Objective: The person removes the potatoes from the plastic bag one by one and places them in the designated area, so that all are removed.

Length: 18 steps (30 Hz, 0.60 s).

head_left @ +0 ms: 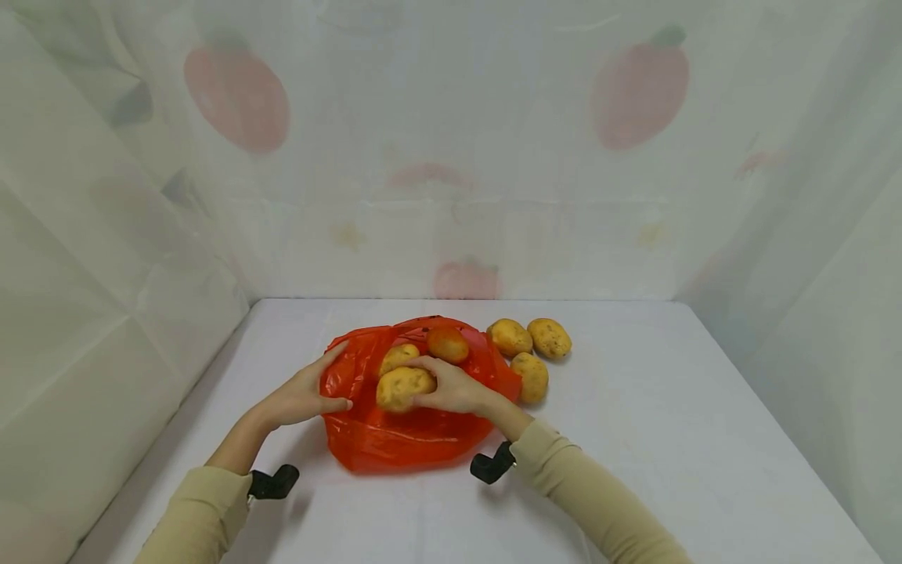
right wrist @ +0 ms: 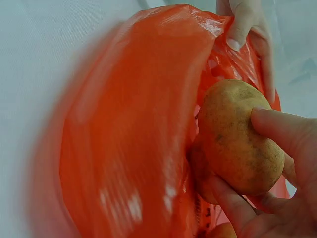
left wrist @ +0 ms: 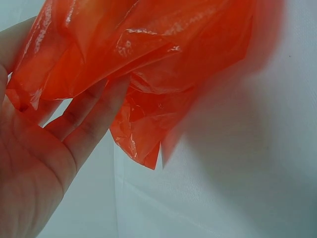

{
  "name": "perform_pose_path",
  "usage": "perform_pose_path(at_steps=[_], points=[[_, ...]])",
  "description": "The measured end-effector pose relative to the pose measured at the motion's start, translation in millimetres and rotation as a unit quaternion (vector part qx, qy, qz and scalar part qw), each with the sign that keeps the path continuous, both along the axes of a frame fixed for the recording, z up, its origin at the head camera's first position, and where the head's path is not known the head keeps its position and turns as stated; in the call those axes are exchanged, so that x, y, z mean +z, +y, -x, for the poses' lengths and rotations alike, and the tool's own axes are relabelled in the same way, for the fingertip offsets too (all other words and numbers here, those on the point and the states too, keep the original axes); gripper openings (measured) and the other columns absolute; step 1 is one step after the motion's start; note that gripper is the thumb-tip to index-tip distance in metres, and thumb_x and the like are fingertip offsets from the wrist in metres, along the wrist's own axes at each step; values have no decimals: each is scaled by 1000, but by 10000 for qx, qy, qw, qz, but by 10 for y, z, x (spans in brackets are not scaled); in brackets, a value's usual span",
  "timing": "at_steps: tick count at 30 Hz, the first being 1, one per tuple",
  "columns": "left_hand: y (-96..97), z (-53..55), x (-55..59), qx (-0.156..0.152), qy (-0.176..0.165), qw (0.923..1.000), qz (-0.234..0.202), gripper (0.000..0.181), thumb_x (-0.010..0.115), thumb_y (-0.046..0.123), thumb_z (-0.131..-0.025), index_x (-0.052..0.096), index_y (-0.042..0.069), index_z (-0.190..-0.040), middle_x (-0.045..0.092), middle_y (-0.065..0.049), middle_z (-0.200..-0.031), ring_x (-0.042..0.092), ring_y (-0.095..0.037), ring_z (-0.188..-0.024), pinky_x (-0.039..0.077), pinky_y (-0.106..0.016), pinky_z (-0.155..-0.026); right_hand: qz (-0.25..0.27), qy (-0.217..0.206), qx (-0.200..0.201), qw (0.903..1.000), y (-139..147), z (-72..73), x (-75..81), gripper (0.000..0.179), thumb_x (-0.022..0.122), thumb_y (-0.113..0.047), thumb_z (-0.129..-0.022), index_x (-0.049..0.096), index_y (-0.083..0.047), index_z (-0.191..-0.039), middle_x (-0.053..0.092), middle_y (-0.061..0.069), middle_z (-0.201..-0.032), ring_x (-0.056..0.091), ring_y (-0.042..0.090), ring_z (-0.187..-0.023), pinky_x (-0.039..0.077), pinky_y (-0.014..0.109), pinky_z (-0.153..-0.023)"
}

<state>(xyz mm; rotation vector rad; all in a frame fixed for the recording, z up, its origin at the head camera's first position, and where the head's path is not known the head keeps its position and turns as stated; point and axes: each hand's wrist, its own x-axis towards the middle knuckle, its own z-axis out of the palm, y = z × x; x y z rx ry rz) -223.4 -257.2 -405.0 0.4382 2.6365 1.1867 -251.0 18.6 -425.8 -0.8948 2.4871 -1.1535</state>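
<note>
My right hand [head_left: 456, 388] is clamped on a yellow-skinned potato [head_left: 400, 390], thumb pressed to one side of it and fingers curved round the other; the potato sits above the open mouth of a red plastic bag [head_left: 416, 450], which lies on the white tabletop [head_left: 676, 439]. My left hand [head_left: 301, 395] grips the bag at its left edge, thumb and fingers spread well apart with the thin film between them; from the left wrist, I see some of my fingers passing behind the film, and their tips are partly hidden by it.

Within the bag, just past the potato I hold, a second potato [head_left: 397, 357] shows in the mouth; a third potato [head_left: 447, 345], tinged orange-red, lies farther back and to the right. Three loose potatoes [head_left: 550, 339] lie together on the tabletop to the right of the bag; two are side by side at the back, and one is nearer me, close against the bag's edge.

My beige sleeves [head_left: 606, 497] come in from the near side; beyond the tabletop hangs a whitish curtain [head_left: 550, 235] with faded red fruit prints.
</note>
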Motion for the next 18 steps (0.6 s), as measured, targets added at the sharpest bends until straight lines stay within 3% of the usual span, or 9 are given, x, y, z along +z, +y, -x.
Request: perform_pose_path(at_steps=[8,18], points=[[-5,-1,16,-17,2,10000,2,91,71,24,-72,11,28,-140,31,-14,-134,42,-31,-113,45,-40,-84,26,18,68,10000,145,21,163,63,64,-42,-75,38,-27,-129,43,-7,-123,45,11,-104,40,33,-91],[-36,14,7,-71,88,9999,36,91,71,26,-71,12,29,-140,28,-13,-136,39,-32,-116,41,-45,-88,296,424,98,9986,373,122,338,60,64,-37,-76,38,-26,-129,42,-10,-126,43,9,-108,37,33,-93]])
